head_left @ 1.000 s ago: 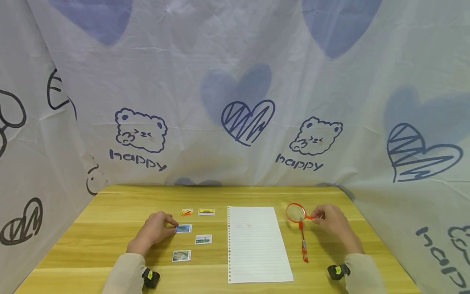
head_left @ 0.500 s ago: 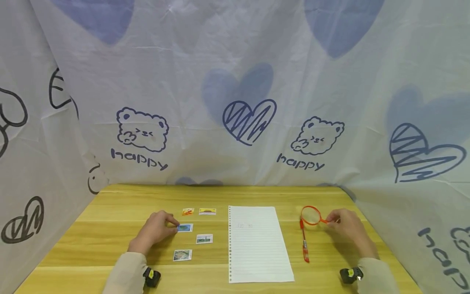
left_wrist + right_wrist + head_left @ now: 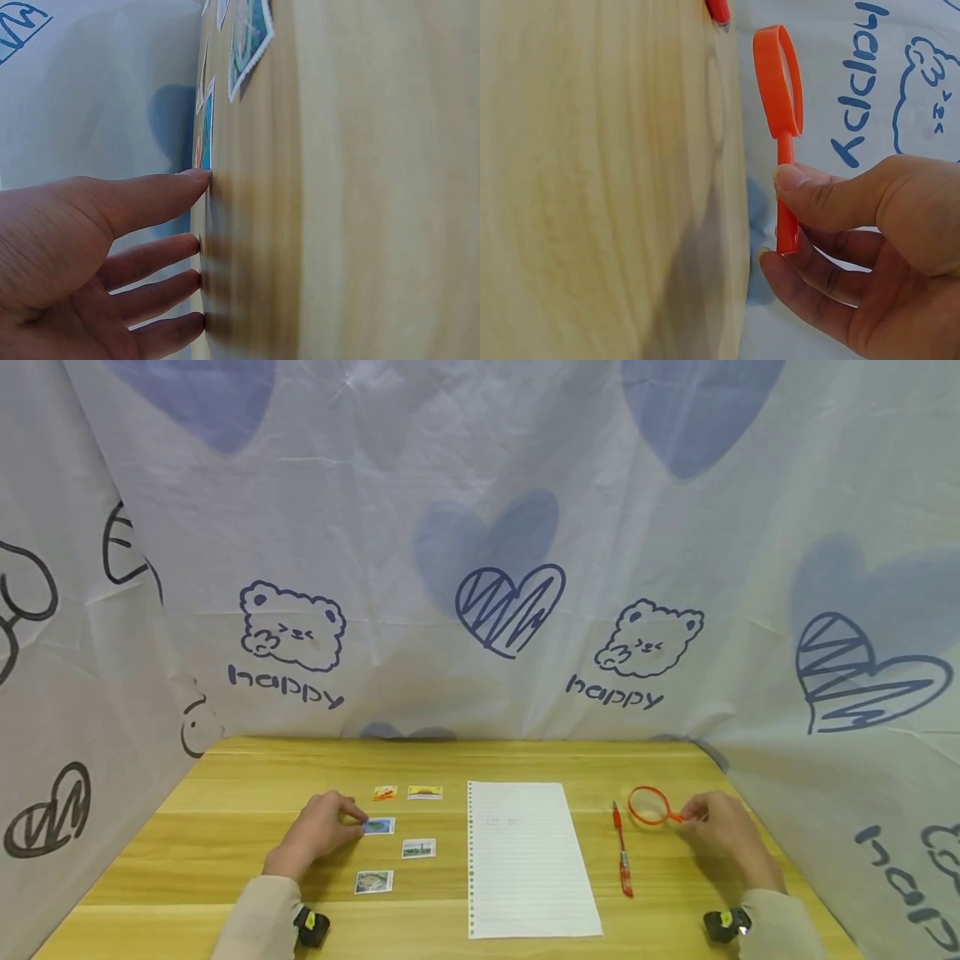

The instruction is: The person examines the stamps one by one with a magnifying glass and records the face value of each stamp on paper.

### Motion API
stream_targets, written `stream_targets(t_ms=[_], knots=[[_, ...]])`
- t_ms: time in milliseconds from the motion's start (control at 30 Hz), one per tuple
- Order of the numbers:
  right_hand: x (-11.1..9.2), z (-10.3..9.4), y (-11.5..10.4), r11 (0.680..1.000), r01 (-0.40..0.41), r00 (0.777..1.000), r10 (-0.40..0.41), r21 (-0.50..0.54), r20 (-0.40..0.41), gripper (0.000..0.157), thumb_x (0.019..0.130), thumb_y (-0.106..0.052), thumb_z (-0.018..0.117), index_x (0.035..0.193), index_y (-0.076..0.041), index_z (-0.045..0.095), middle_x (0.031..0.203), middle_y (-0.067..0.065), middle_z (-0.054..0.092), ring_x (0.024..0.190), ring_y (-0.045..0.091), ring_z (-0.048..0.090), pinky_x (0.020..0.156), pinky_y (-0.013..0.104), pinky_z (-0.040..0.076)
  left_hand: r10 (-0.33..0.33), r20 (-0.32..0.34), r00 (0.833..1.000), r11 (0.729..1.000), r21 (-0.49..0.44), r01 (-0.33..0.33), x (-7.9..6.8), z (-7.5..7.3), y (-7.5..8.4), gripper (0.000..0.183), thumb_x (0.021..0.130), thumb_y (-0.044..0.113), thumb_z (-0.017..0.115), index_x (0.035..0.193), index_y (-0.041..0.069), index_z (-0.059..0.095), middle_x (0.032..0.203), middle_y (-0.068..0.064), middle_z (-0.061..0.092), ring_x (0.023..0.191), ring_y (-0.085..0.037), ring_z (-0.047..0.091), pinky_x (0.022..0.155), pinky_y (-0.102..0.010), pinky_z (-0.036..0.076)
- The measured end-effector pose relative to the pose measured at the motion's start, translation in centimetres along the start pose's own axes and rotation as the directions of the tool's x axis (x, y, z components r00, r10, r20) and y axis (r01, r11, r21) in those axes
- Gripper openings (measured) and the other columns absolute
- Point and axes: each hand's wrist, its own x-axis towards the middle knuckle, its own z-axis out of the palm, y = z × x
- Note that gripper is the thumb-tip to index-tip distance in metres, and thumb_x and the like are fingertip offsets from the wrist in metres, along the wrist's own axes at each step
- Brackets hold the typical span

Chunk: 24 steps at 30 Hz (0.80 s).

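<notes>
Pinched between the thumb and fingers of my right hand (image 3: 723, 827) is the orange handle of a small magnifying glass (image 3: 780, 90). Its round lens points left, and a gap shows between it and the table in the right wrist view. My left hand (image 3: 318, 831) rests on the left side of the table, fingers fairly straight. The thumb tip touches the left edge of a blue stamp (image 3: 380, 826). Around it lie a green landscape stamp (image 3: 418, 848), a greyish-green stamp (image 3: 373, 882), a yellow stamp (image 3: 425, 792) and an orange-red stamp (image 3: 385, 793).
A lined sheet of paper (image 3: 532, 877) with faint writing near its top lies mid-table. Right of it is a red pen (image 3: 622, 852), tip away from me. Behind the wooden table (image 3: 187, 860) hangs a pale curtain (image 3: 405, 693) printed with hearts and bears.
My right hand has carried the magnifying glass to the right and slightly nearer, off the pen tip it overlapped before. The left hand stays at the blue stamp.
</notes>
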Motion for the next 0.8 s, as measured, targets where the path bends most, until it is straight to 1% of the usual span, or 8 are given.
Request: stream_targets(t_ms=[200,433,533,800], knots=[[-0.2,0.1,0.6,0.999,-0.037,0.999,0.037,-0.005,0.010,0.005,0.082,-0.004,0.076,0.085,-0.002,0.074,0.079,0.007,0.072,0.074,0.016,0.062,0.067,0.034,0.050,0.005,-0.002,1.000,1.000,0.000,-0.005,0.0,0.1,-0.1,0.014,0.088,0.006,0.078,0.100,0.009,0.082,0.137,-0.029,0.064,0.135,-0.054,0.051,0.114,-0.068,0.038],[-0.1,0.5,1.0,0.996,-0.088,0.995,0.089,-0.010,0.041,0.003,0.085,-0.004,0.076,0.087,-0.003,0.074,0.082,0.007,0.073,0.075,0.017,0.061,0.068,0.034,0.048,-0.002,-0.003,1.000,1.000,-0.004,0.002,-0.1,0.0,-0.1,0.014,0.088,0.005,0.078,0.101,0.009,0.082,0.138,-0.028,0.063,0.135,-0.055,0.050,0.114,-0.068,0.038],[-0.2,0.6,1.2,0.996,-0.092,0.995,0.093,-0.015,0.039,0.003,0.085,-0.004,0.076,0.087,-0.003,0.074,0.083,0.008,0.074,0.075,0.017,0.061,0.069,0.034,0.048,0.007,-0.006,1.000,1.000,0.001,-0.007,-0.1,0.0,0.0,0.014,0.088,0.005,0.078,0.101,0.008,0.082,0.137,-0.029,0.064,0.134,-0.055,0.051,0.113,-0.068,0.039],[-0.3,0.4,1.2,0.997,-0.074,0.997,0.075,-0.030,0.035,0.004,0.084,-0.003,0.077,0.085,-0.002,0.074,0.082,0.009,0.075,0.075,0.016,0.061,0.069,0.035,0.048,-0.001,-0.005,1.000,1.000,0.004,0.001,0.0,0.0,0.0,0.014,0.087,0.006,0.079,0.100,0.009,0.082,0.137,-0.028,0.064,0.135,-0.054,0.051,0.113,-0.068,0.039]])
